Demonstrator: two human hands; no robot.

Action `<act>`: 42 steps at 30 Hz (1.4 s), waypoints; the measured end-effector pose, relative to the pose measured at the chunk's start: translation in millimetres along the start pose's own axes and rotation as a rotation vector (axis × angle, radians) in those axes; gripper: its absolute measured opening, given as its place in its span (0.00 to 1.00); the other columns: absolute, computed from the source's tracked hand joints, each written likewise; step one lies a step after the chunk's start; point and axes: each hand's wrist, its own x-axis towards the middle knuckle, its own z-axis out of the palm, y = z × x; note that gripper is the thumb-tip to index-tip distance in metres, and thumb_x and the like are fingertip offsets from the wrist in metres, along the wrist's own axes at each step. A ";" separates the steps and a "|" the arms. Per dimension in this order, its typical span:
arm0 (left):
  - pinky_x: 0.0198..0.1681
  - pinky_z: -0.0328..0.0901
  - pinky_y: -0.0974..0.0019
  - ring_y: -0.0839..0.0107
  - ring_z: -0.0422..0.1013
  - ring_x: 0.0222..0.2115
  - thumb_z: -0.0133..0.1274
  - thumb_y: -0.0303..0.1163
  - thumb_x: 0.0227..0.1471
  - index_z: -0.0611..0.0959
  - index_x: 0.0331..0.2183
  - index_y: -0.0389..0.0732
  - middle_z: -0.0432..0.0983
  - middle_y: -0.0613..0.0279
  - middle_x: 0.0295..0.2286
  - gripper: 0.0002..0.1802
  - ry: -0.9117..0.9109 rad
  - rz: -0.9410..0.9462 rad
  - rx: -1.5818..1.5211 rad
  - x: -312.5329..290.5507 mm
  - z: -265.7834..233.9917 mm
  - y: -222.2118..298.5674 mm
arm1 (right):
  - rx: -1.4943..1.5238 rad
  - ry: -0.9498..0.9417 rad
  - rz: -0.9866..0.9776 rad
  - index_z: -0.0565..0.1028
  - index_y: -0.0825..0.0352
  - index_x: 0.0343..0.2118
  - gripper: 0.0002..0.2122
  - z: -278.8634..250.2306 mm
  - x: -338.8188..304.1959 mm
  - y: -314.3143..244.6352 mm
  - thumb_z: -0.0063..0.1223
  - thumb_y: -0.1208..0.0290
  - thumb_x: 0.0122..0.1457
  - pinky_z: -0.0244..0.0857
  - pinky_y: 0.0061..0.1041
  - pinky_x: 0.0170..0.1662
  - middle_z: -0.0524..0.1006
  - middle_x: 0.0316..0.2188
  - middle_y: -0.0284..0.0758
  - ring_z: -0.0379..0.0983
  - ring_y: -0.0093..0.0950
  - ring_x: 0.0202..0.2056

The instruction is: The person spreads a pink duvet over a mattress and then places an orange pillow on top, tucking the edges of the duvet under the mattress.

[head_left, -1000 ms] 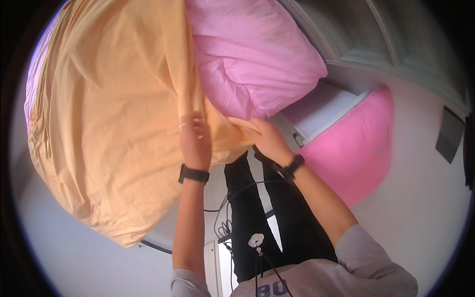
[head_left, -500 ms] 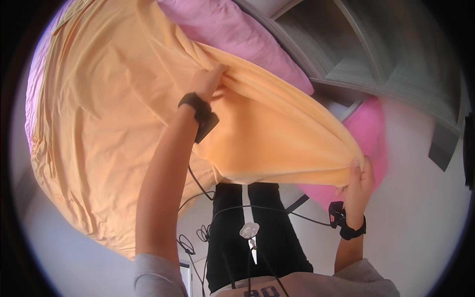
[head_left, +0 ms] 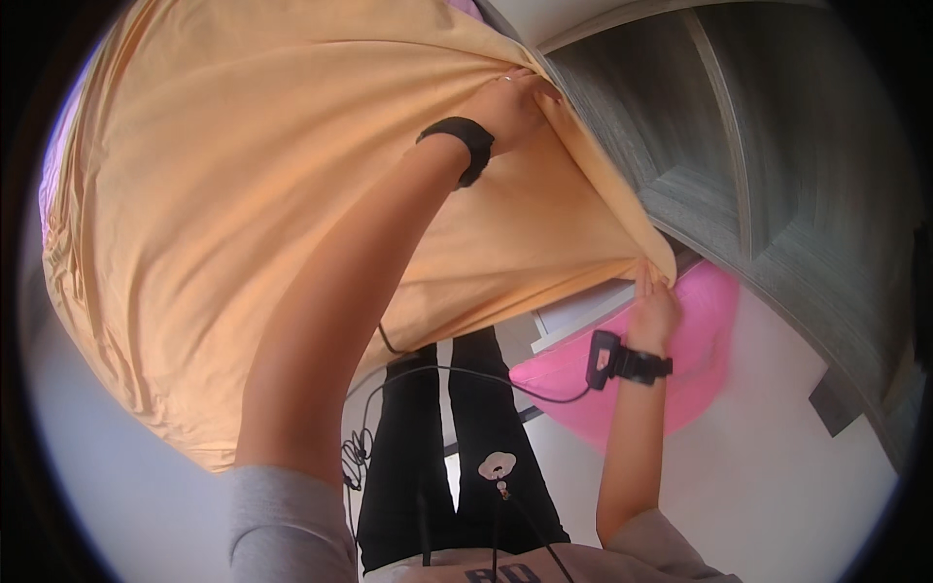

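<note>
A light-orange fitted sheet [head_left: 243, 185] with a gathered edge at the left covers most of the bed. My left hand [head_left: 513, 105] reaches across to the far edge of the sheet and is closed on it, with its fingertips partly hidden in the folds. Nearer and to the right, my right hand [head_left: 653, 309] pinches the sheet's corner. Between the two hands the cloth is pulled taut, with creases running out toward the left. Only slivers of pink bedding show past the sheet at the top and the left rim.
A grey wood-grain shelf unit [head_left: 739, 146] stands at the right, close beyond both hands. Below my right hand a bright pink bundle [head_left: 695, 340] sits by a white drawer-like edge [head_left: 573, 325]. Thin black cables [head_left: 466, 371] hang across my legs from the wrist devices.
My left hand has moved far and right with the sheet's edge. My right hand has shifted away from me and slightly left with the corner. The sheet now hides most of the pink pillow-like bedding.
</note>
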 end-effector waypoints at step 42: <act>0.42 0.51 0.67 0.70 0.65 0.24 0.41 0.46 0.41 0.77 0.15 0.44 0.71 0.65 0.17 0.18 -0.434 0.242 0.928 -33.1 8.3 -23.8 | -1.249 -0.899 -0.531 0.64 0.73 0.40 0.32 118.3 -24.3 64.0 0.63 0.60 0.31 0.55 0.32 0.44 0.67 0.39 0.46 0.62 0.40 0.42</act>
